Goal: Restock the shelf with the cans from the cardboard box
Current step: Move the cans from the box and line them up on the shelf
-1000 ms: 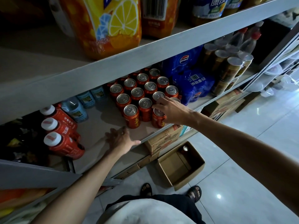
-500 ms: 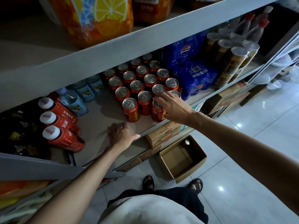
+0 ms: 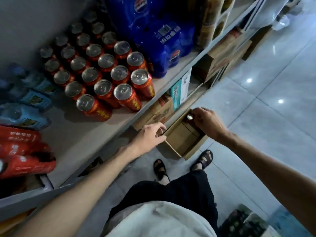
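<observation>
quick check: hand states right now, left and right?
Left hand: fingers curled at the rim of the cardboard box; whether it grips cannot be told.
Right hand: closed on the can inside the box.

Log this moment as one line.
right hand: grips can in cardboard box | left hand: at box rim | shelf: red cans standing

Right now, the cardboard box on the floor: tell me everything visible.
The cardboard box is plain brown, open-topped, low-walled, sitting upright on the tiled floor by the shelf, before the person's sandals. Nearly empty: one can stands in its far corner, gripped by the right hand. The left hand grips its left wall.
</observation>
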`<act>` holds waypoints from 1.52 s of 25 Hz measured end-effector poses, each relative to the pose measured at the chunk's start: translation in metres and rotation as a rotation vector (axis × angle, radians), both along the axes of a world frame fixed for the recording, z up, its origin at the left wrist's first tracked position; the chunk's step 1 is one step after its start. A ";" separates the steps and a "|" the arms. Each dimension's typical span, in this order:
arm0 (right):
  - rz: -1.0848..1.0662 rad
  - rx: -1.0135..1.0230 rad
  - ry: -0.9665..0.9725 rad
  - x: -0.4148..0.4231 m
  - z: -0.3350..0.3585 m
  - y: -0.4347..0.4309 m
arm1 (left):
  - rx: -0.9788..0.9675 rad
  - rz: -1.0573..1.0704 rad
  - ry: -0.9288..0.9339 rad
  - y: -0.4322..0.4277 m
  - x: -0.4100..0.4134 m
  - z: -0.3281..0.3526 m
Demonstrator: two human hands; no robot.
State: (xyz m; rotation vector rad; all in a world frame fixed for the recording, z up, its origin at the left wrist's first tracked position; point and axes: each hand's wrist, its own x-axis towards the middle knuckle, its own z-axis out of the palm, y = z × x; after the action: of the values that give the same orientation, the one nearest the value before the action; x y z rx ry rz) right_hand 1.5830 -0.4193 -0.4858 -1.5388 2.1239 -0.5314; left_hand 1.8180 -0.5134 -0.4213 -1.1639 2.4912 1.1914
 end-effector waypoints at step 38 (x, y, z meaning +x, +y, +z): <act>-0.063 0.418 0.234 -0.136 -0.697 -0.109 | -0.039 -0.051 -0.607 -0.045 -0.155 -0.685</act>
State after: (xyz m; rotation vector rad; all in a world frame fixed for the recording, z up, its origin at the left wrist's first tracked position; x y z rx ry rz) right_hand 1.4465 -0.5287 -1.1833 -1.3485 2.2770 0.0818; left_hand 1.6625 -0.5587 -1.1059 -1.2322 2.0677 0.6436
